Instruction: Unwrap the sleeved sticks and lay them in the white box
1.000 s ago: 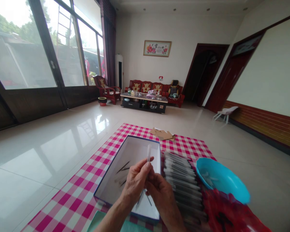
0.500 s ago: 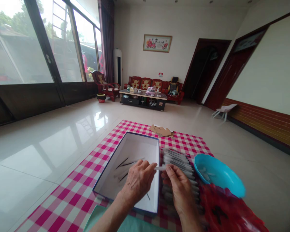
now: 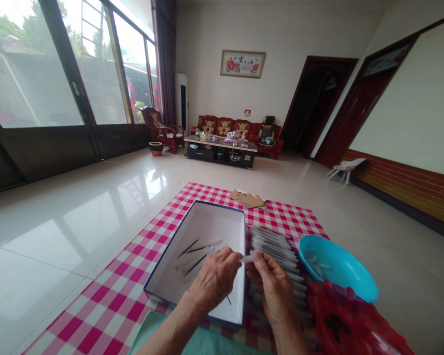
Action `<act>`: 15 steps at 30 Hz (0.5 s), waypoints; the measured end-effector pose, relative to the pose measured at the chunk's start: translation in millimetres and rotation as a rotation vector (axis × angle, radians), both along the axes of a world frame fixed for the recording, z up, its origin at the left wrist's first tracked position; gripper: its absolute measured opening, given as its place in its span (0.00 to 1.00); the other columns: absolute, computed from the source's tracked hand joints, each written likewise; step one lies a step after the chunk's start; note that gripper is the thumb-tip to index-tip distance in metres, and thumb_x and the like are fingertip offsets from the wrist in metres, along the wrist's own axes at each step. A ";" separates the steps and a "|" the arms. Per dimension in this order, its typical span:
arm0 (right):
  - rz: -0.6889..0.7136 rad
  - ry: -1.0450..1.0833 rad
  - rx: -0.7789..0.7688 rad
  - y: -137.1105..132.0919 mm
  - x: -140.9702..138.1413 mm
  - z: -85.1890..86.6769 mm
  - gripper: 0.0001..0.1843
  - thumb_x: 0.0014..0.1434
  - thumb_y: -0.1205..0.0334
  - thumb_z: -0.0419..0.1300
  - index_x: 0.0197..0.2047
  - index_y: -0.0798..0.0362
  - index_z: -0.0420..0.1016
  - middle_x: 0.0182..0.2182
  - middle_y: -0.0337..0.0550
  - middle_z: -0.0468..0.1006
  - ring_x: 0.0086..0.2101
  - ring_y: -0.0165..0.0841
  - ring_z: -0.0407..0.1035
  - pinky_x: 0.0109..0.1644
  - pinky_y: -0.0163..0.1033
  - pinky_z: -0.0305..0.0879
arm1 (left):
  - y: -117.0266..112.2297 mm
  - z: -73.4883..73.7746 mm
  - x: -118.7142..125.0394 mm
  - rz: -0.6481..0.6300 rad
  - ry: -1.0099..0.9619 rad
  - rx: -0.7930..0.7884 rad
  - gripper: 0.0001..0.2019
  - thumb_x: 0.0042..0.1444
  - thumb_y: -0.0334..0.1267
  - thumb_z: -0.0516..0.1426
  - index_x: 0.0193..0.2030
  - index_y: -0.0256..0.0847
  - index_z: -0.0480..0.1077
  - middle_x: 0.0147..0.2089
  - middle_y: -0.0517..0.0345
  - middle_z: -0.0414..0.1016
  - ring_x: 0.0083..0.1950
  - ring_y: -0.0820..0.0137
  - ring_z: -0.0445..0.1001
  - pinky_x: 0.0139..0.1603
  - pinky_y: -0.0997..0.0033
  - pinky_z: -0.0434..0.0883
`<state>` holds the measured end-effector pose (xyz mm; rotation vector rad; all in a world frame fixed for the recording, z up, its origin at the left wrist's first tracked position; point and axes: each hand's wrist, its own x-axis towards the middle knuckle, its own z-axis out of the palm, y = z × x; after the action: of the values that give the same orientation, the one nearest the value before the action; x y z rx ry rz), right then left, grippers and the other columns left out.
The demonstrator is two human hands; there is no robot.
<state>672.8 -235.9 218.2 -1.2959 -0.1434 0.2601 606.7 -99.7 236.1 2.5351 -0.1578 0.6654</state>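
Note:
My left hand (image 3: 220, 271) is closed in a pinch above the right part of a white-lined box (image 3: 207, 217) with a dark blue rim. My right hand (image 3: 272, 278) is pinched on a small whitish translucent piece, like a pen cap (image 3: 247, 258), whose other end meets my left fingertips. Thin black and pale sticks, like pen refills (image 3: 195, 265), lie scattered in the box. Beneath and beside my right hand runs a row of pale pens (image 3: 272, 244) with dark cores. The blue bowl (image 3: 344, 266) to the right holds several small translucent pieces (image 3: 316, 267).
A red plastic bag (image 3: 351, 320) lies in front of the bowl. Pieces of brown cardboard (image 3: 248, 199) rest at the far side of the pink checked cloth (image 3: 107, 296). Light green fabric (image 3: 151, 330) shows near me. A low table (image 3: 218, 153) stands farther back.
Both hands stay nearly in place with the small piece between them. The whole view has shifted slightly. Little else differs.

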 end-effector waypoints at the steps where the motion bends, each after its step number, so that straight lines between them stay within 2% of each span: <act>1: 0.011 -0.009 0.003 -0.9 0.9 -0.3 0.13 0.47 0.52 0.66 0.35 0.49 0.76 0.29 0.37 0.78 0.33 0.36 0.71 0.39 0.39 0.68 | 0.2 1.1 -0.7 -0.008 0.010 -0.010 0.11 0.62 0.33 0.46 0.42 0.40 0.69 0.32 0.55 0.70 0.31 0.72 0.69 0.32 0.75 0.63; 4: 0.066 -0.053 0.009 -3.5 3.0 -0.2 0.13 0.48 0.54 0.65 0.36 0.50 0.77 0.33 0.39 0.78 0.36 0.37 0.71 0.42 0.41 0.67 | 1.0 6.8 -3.1 -0.049 0.030 -0.082 0.11 0.61 0.33 0.47 0.40 0.40 0.71 0.29 0.56 0.70 0.30 0.73 0.69 0.31 0.76 0.62; 6: 0.098 -0.114 -0.007 -5.3 3.3 0.7 0.12 0.50 0.53 0.64 0.36 0.49 0.77 0.34 0.39 0.78 0.36 0.36 0.70 0.43 0.40 0.67 | 3.1 11.3 -4.7 -0.102 0.069 -0.186 0.12 0.60 0.33 0.47 0.36 0.39 0.72 0.25 0.58 0.70 0.27 0.74 0.69 0.31 0.77 0.62; 9: 0.141 -0.194 -0.051 -7.8 1.8 2.9 0.10 0.52 0.53 0.62 0.36 0.49 0.77 0.33 0.38 0.77 0.35 0.34 0.69 0.43 0.38 0.65 | 8.8 15.6 -6.5 -0.212 0.216 -0.437 0.14 0.60 0.37 0.48 0.31 0.37 0.72 0.21 0.60 0.69 0.22 0.76 0.68 0.28 0.78 0.63; 12: 0.188 -0.216 -0.047 -8.3 -1.2 6.4 0.10 0.54 0.53 0.61 0.36 0.48 0.76 0.32 0.37 0.76 0.35 0.34 0.68 0.44 0.38 0.64 | 13.0 15.7 -7.0 -0.327 0.377 -0.657 0.16 0.60 0.41 0.48 0.31 0.35 0.72 0.23 0.58 0.71 0.20 0.77 0.68 0.23 0.80 0.62; 13: 0.191 -0.203 -0.028 -7.6 -2.2 7.6 0.10 0.54 0.53 0.61 0.37 0.48 0.76 0.34 0.38 0.77 0.36 0.34 0.68 0.44 0.38 0.65 | 13.1 15.2 -6.9 -0.332 0.391 -0.677 0.16 0.60 0.42 0.48 0.31 0.35 0.72 0.24 0.58 0.71 0.20 0.77 0.68 0.22 0.80 0.62; 15: 0.185 -0.152 0.009 -5.1 -3.7 8.8 0.13 0.54 0.52 0.60 0.41 0.47 0.75 0.40 0.39 0.76 0.39 0.36 0.69 0.44 0.39 0.66 | 10.6 14.4 -6.6 -0.263 0.343 -0.618 0.16 0.60 0.42 0.48 0.31 0.36 0.72 0.22 0.59 0.70 0.20 0.77 0.67 0.23 0.79 0.62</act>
<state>669.1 -241.0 227.0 -1.2950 -0.3943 0.3179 600.0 -89.0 250.5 1.9434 -0.1345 0.1332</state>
